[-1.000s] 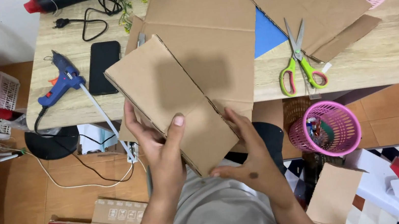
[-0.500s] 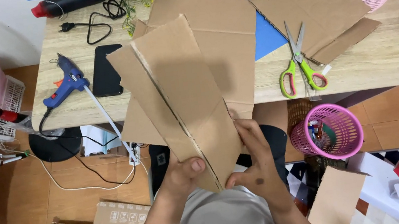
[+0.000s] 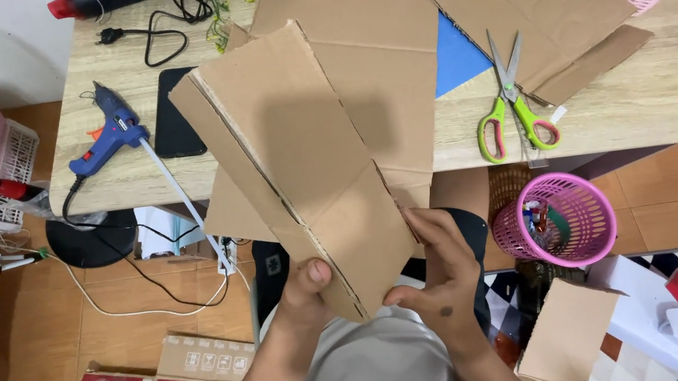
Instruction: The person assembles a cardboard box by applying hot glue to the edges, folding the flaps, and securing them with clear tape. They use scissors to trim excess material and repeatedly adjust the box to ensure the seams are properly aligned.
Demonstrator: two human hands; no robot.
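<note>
Head view: both hands grip a folded brown cardboard piece (image 3: 300,161), held tilted above the near edge of the wooden table (image 3: 650,101). Left hand (image 3: 305,295) pinches the lower left edge, thumb on top (other fingers hidden behind the board). Right hand (image 3: 437,269) clasps the lower right corner, fingers close together along the edge, thumb underneath. On the table: blue glue gun (image 3: 111,133), black phone (image 3: 178,124), green-handled scissors (image 3: 512,111). Pink basket (image 3: 554,221) stands on the floor.

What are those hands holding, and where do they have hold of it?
A folded cardboard piece, held by its lower end: left hand at the bottom-left edge, right hand at the bottom-right corner.
</note>
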